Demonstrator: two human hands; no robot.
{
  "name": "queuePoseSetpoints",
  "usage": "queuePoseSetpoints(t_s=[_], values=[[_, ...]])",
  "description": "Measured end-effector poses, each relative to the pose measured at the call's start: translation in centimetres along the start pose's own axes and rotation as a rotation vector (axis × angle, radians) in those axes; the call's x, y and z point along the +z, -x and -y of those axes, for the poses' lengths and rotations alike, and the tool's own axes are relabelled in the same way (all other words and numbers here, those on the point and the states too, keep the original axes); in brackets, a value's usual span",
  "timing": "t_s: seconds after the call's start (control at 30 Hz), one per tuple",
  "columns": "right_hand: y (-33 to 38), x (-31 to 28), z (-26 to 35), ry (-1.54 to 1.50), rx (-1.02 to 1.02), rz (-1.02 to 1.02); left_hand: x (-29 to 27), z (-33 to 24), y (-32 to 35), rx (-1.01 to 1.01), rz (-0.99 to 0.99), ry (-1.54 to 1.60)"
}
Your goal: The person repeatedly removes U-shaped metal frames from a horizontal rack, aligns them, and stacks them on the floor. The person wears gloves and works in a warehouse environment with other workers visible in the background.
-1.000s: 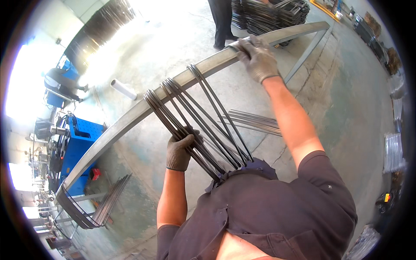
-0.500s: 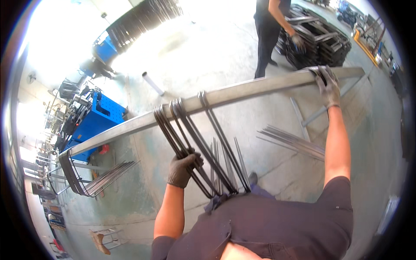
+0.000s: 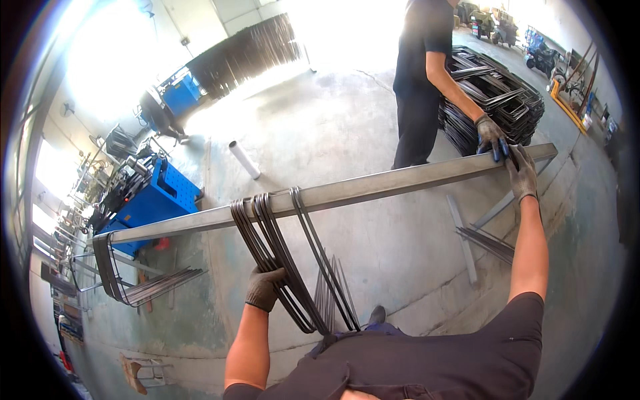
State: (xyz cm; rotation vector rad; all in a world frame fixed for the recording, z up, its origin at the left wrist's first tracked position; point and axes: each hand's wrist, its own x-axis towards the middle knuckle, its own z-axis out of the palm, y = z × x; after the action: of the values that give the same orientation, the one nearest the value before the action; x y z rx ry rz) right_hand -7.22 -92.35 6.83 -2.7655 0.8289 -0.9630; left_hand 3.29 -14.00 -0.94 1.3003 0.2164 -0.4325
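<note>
My left hand (image 3: 265, 288), in a dark knit glove, is closed around the lower part of some black bent-rod frames (image 3: 280, 267). These long narrow loops hang over a grey square steel beam (image 3: 387, 180) and reach down toward my waist. Another narrow loop (image 3: 320, 250) hangs a little to their right. Near the beam's right end, my gloved right hand (image 3: 521, 172) lies on top with its fingers stretched forward. Right beside it, a co-worker's gloved hand (image 3: 492, 139) touches the beam. More dark frames (image 3: 107, 270) hang at the beam's far left end.
A co-worker (image 3: 420, 87) stands across the beam, before a large pile of black rod frames (image 3: 497, 93). A blue perforated bench (image 3: 163, 193) stands at left. Thin rods (image 3: 163, 285) lie lower left, and a pale tube (image 3: 245, 160) stands on the floor behind the beam.
The co-worker's hand has moved from the pile to the beam beside my right hand. My right hand's fingers have shifted on the beam. My left hand still holds the frames. The view has tilted up.
</note>
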Motion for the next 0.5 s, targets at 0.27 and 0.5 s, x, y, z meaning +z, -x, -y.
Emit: queuePoseSetpoints(t_s=[0.27,0.5], values=[[18.0,5.1,21.8,-0.567,-0.108,-0.027,0.8,-1.7,1.3,-0.006,0.075,-0.087],[33.4,1.6,44.4,-1.363,0.397,1.266,1.8,0.5,1.2,0.015,0.034,-0.080]])
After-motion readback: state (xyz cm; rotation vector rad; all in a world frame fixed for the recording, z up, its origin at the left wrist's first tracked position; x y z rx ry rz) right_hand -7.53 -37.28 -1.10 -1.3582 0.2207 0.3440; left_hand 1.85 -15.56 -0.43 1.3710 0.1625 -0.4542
